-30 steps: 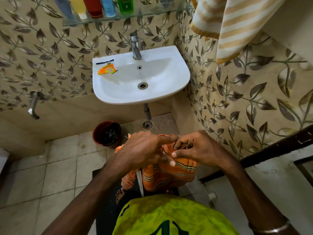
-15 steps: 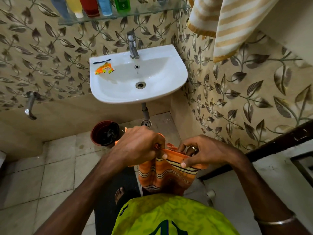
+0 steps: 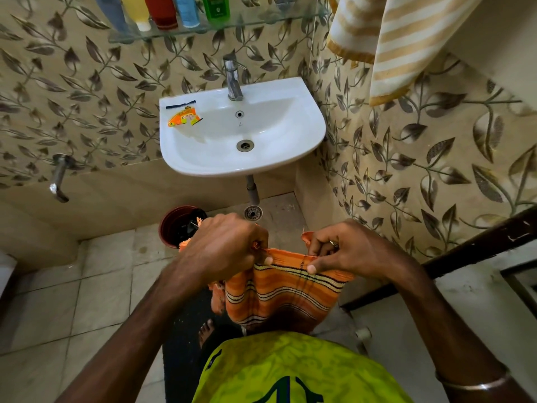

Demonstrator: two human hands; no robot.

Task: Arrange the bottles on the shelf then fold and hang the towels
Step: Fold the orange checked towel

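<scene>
Left hand [image 3: 225, 251] and right hand [image 3: 345, 251] each pinch the towel [image 3: 284, 289] by its top edge, probably to align the fold.

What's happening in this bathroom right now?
A person stands facing the sink, holding an orange striped towel by its top edge, left hand and right hand each gripping one end. Bottles line the glass shelf above. Another striped towel hangs on the right.

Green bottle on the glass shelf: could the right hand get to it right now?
Probably not at once: the right hand pinches the orange striped towel, low and far from the green bottle. Nothing blocks the way up.
</scene>
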